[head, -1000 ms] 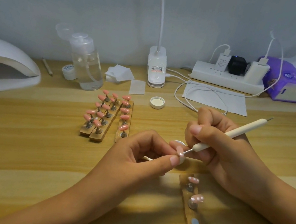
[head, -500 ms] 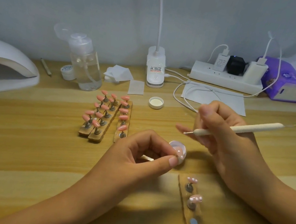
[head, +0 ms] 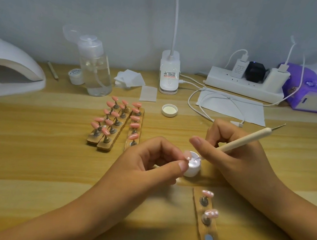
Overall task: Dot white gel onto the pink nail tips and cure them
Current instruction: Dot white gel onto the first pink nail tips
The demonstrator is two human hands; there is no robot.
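Note:
My left hand (head: 153,161) pinches a small pink nail tip (head: 187,155) on its stand between thumb and forefinger. My right hand (head: 236,159) grips a white dotting pen (head: 241,142) like a pencil, its metal point down in the small white gel pot (head: 192,166) that stands right beside the held tip. A wooden strip (head: 204,226) near my right forearm carries pink tips, two with white dots (head: 211,213), and one bare magnet. Three more strips of plain pink tips (head: 117,123) lie left of centre.
A white curing lamp (head: 5,68) stands at the far left. A clear pump bottle (head: 95,68), a small jar, wipes (head: 131,78), a pot lid (head: 169,110), a desk lamp base (head: 169,73), a power strip (head: 244,85) with cables and a purple tissue pack (head: 315,92) line the back.
My right hand lifted the pen away from the held tip, swung it level, then brought its point down into the gel pot. My left hand kept holding the tip still.

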